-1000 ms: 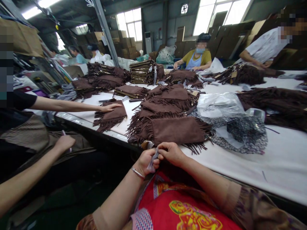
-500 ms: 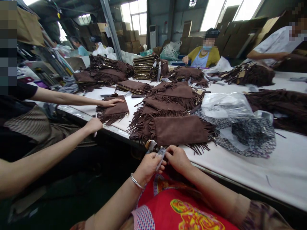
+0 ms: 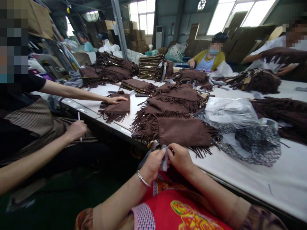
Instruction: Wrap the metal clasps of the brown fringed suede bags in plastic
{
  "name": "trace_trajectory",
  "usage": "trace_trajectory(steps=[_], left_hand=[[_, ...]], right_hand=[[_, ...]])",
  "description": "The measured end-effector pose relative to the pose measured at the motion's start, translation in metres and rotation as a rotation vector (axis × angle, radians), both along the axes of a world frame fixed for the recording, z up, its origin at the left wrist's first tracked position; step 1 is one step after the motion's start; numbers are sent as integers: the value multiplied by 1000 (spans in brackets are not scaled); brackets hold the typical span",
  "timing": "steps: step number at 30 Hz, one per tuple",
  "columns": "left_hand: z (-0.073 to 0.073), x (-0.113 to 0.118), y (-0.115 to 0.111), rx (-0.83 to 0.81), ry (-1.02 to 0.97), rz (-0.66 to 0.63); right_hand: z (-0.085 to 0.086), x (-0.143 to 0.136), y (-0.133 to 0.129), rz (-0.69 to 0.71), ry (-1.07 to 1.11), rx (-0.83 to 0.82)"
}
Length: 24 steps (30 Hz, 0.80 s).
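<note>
A greyish plastic strip is pinched in the left hand.
Its right edge is met by the right hand, fingers curled; whether it is gripped there cannot be told. Just beyond both hands, a brown fringed bag is laid on the table; farther right, a speckled black-and-white bundle is seen.

Brown fringed rectangular bags lie heaped on a long white table, just beyond a worker's left hand and right hand, a thin grey plastic strip between the two. Right of the heap sits a black-and-white speckled bundle; left, a flat brown fringed bag lies under a co-worker's hand. Behind rises a gold-edged brown stack.
</note>
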<state>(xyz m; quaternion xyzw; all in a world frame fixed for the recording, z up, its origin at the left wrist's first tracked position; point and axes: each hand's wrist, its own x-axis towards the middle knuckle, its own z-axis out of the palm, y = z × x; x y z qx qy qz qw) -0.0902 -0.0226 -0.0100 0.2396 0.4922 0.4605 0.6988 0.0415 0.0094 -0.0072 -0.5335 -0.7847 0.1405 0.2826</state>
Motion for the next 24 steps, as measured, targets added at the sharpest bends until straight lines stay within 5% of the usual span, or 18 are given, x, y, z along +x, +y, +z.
trace_trajectory(steps=[6,16,24], left_hand=[[-3,4,11,-2,20,22],[-17,-26,17,-275,-713,-239],[-24,-31,20,-333,-802,-244]], right_hand=[[6,3,0,101,-181,146],[-3,16,-12,160,311,-84],[-4,11,-7,181,266,-75]])
